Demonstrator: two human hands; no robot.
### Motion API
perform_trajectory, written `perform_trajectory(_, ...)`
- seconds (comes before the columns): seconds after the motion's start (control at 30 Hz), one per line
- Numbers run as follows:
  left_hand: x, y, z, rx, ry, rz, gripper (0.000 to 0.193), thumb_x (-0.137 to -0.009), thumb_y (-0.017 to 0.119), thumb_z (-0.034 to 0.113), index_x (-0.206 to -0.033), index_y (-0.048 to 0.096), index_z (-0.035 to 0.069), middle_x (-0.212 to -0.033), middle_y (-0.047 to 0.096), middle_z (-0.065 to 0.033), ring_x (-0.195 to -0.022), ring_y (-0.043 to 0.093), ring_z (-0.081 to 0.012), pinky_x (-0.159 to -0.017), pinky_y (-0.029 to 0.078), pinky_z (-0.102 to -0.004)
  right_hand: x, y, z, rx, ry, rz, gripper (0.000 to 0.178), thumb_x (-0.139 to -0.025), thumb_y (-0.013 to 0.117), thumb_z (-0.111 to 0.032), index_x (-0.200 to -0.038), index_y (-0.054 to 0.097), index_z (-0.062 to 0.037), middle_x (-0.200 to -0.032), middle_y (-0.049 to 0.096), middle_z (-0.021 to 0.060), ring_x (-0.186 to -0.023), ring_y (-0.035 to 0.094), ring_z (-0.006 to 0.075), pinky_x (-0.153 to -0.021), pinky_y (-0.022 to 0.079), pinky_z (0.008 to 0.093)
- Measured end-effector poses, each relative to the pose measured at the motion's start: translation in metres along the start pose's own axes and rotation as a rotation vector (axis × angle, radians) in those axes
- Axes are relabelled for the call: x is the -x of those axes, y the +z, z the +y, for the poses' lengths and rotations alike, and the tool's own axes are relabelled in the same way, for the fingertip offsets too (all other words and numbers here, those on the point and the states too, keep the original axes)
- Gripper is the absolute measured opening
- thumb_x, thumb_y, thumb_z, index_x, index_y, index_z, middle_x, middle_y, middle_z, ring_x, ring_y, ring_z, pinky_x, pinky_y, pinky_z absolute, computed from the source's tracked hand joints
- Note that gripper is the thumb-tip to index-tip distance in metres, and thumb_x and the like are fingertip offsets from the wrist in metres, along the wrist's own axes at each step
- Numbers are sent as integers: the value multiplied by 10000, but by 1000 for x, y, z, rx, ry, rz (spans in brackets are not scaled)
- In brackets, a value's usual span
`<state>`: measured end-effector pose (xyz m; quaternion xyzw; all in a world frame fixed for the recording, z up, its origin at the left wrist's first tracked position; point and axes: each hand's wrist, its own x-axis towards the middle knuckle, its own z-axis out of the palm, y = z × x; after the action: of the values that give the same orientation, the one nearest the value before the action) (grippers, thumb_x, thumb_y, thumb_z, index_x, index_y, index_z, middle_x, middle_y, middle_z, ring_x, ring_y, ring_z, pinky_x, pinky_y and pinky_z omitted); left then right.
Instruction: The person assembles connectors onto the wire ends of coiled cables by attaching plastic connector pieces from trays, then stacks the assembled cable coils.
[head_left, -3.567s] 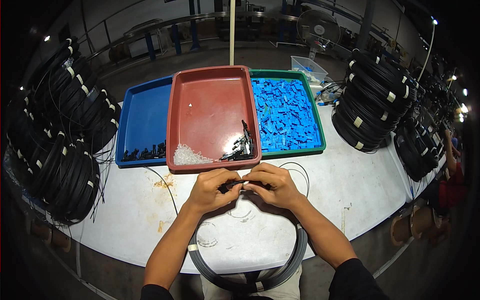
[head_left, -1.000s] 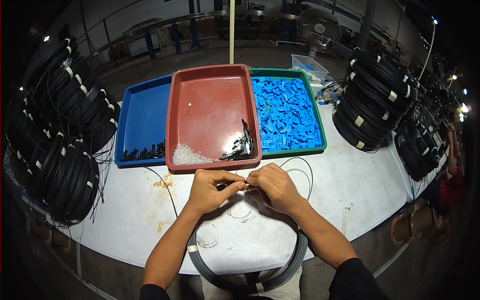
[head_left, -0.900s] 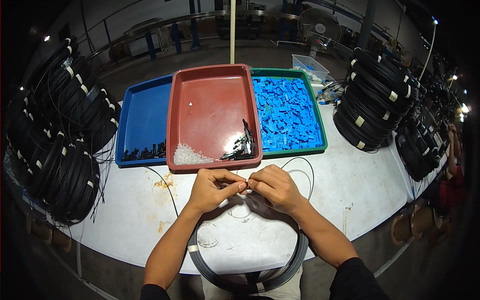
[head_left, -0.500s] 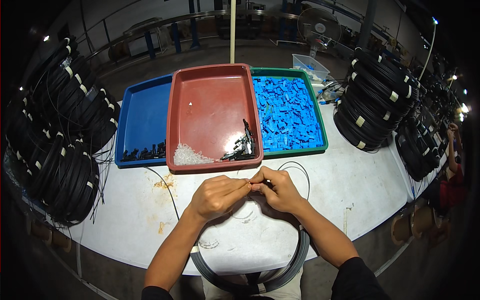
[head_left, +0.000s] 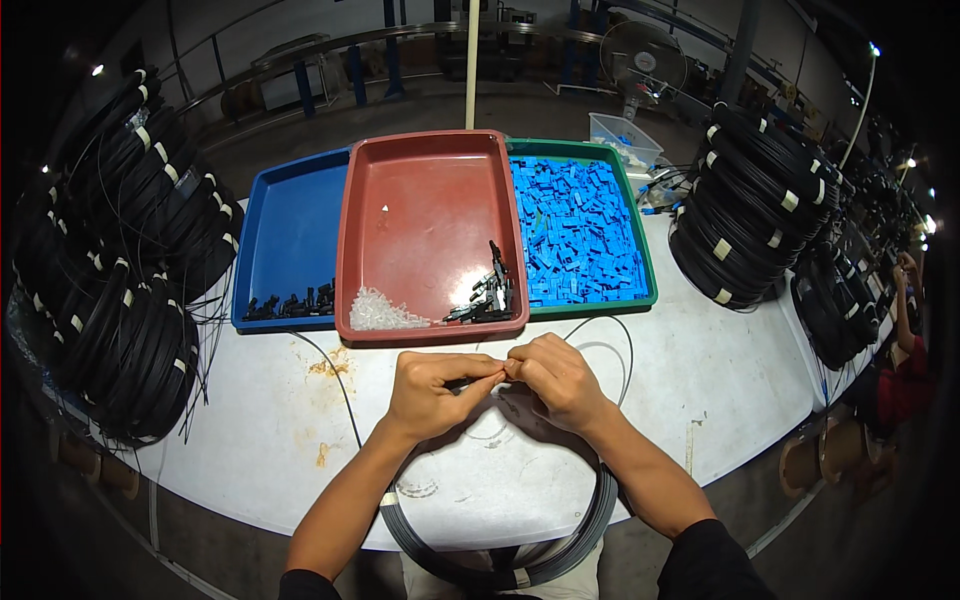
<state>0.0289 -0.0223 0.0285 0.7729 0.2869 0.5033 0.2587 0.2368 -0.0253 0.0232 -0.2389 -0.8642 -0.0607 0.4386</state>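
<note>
Above the white table, my left hand [head_left: 430,392] and my right hand [head_left: 558,382] meet fingertip to fingertip. Both are closed in a pinch, and whatever lies between the fingers is too small and covered to make out. Below them a banded coil of dark cable [head_left: 594,525] hangs over the table's near edge, against my lap. Loose cable loops [head_left: 631,365] rise behind my right hand. Just beyond the hands stands a red tray [head_left: 430,210], with small clear pieces [head_left: 382,312] and black connector-like parts [head_left: 485,298] along its near side.
Left of the red tray, a blue tray [head_left: 290,225] holds black parts. On the right, a green tray [head_left: 648,270] holds many blue pieces [head_left: 575,230]. Stacked black cable coils flank both sides [head_left: 140,350] [head_left: 745,220]. A clear bin [head_left: 625,140] sits behind; a person's arm shows far right.
My right hand's fingers have curled in more, its back turning upward. My left index finger and thumb have spread apart behind their tips. The cable loop has shifted slightly right.
</note>
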Motion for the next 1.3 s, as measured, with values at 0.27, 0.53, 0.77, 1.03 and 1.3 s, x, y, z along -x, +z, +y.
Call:
perform_trajectory(0.27,-2,-7,-2,-372,475,-88,208,-738,784,-41,-940,759,0,-881,768,-123,-727,745,-227,-640,585,-307,1,5,-5,-437,498,-124,181,-755,690,20,-896,580,-7,-867,664,139,-797,643,321,-738,513,379)
perform_trajectory(0.53,2,-1,-2,239,-281,-14,82,-799,793,31,-878,797,8,-805,766,-135,-672,747,-199,-638,579,-253,-2,-1,0,-69,24,-43,165,-754,700,16,-874,590,-9,-928,657,126,-825,643,280,-732,514,361)
perform_trajectory(0.77,-1,-12,-5,-461,539,-156,229,-706,785,-21,-933,759,-21,-876,769,-135,-675,724,-204,-600,571,-294,-3,-1,-10,-493,618,-194,117,-888,679,-29,-885,572,17,-845,673,183,-747,652,329,-675,517,410)
perform_trajectory(1.03,1,-7,3,261,-392,-86,81,-816,777,-14,-889,777,-49,-830,771,-142,-742,746,-162,-693,588,-256,-3,-2,-2,-51,-11,-58,187,-751,687,-42,-911,591,-25,-905,641,107,-805,629,279,-725,508,375)
perform_trajectory(1.3,3,-9,-16,-389,434,-183,287,-712,825,-15,-988,750,10,-909,773,-105,-717,738,-222,-641,581,-307,-8,-3,-10,-540,845,-375,187,-724,688,32,-855,564,-18,-918,657,150,-803,629,331,-701,495,383)
